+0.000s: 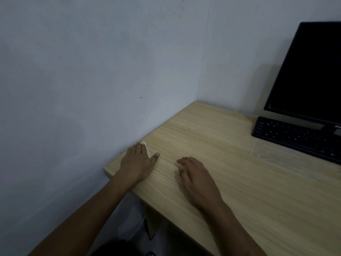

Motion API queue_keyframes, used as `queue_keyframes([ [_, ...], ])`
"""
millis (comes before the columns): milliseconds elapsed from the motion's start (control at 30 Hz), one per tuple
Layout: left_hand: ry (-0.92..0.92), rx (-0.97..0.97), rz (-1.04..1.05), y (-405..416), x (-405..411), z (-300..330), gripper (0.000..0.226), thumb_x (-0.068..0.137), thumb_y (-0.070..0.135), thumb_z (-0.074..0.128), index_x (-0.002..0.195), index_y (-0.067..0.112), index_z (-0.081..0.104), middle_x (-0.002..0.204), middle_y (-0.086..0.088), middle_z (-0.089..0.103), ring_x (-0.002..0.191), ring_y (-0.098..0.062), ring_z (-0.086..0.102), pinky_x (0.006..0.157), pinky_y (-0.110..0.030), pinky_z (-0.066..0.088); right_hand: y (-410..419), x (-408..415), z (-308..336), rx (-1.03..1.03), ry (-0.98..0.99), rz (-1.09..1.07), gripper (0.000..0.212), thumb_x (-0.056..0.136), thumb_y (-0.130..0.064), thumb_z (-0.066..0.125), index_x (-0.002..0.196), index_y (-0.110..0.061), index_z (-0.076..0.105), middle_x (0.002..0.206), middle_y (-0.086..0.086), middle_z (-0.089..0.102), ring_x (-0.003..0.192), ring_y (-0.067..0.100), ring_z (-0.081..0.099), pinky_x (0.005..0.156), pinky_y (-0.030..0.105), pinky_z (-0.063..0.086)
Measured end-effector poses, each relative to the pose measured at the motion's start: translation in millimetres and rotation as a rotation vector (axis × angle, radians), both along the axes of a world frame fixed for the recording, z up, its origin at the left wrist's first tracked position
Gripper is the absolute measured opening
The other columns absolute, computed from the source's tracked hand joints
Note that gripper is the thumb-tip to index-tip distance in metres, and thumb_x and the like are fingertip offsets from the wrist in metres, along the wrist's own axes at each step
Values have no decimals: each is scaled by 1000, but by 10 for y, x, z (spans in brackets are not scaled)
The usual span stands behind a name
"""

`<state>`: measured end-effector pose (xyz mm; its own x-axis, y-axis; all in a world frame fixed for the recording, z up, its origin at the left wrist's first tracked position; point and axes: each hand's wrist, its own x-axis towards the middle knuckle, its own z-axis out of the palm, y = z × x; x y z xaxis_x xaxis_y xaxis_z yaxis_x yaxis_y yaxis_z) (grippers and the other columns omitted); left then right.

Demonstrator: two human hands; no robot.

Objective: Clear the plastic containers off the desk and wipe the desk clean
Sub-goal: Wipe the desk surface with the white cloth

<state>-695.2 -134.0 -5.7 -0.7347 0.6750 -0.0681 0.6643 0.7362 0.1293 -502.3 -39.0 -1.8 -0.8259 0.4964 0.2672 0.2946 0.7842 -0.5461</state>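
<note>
Left hand pressed flat, fingers spread, on a white tissue at the near left corner of the surface, hard against the wall; only a scrap of the wad peeking out past the fingertips and beside the thumb. Pinned under the palm rather than pinched in a grip. Right hand resting palm down just to the right, fingers loosely curled, holding nothing. Farther right, lying just in front of a black keyboard, a clear plastic container, shallow and nearly invisible against the wood grain; whether lid or tray, impossible to tell. Dark monitor standing behind the keyboard at the far right. A few small dark specks dotting the wood toward the far corner. Wiping apparently under way at the left edge, with that one container seemingly not yet cleared. Tissue likely soft, thin and quick to bunch or tear, so best driven with a flat palm and even pressure rather than fingertips. Container probably very light, thin-walled and springy, slick on the laminate and prone to skating away from a push or crackling under a squeeze; safest taken at the near rim, thumb above and fingers below, well clear of the keyboard's edge.
</note>
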Motion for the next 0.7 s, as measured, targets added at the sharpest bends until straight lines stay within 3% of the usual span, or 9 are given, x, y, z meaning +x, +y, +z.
queue_keyframes([
  [133,-46,43,45,263,-48,62,79,99,57,17,152,1,1,161,-15,1,149,-22,2,119,-34,-2,0,7,-3,-5,17,-2,37,103,-33,31,135,-28,49,139,-12,47,133,1,30,100,12,18],
  [433,-55,24,-300,-113,-194,8,69,100,54,19,154,15,0,162,3,-1,147,-7,-3,118,-28,-3,-9,23,29,-19,27,-1,36,104,-32,31,134,-28,49,135,-13,48,125,-2,34,92,10,19],
  [600,-15,-16,-123,27,-156,16,81,96,62,17,153,8,-3,162,-7,-2,149,-15,-1,119,-31,-2,-5,19,19,-7,26,-4,36,104,-33,31,134,-28,50,136,-13,48,127,-1,33,94,10,19],
  [700,-61,31,-31,290,-164,33,86,94,66,17,153,5,-3,161,-11,-3,149,-19,-2,119,-33,-3,-5,24,14,-21,23,-10,36,104,-32,31,135,-28,49,137,-13,46,127,-2,32,91,2,15],
])
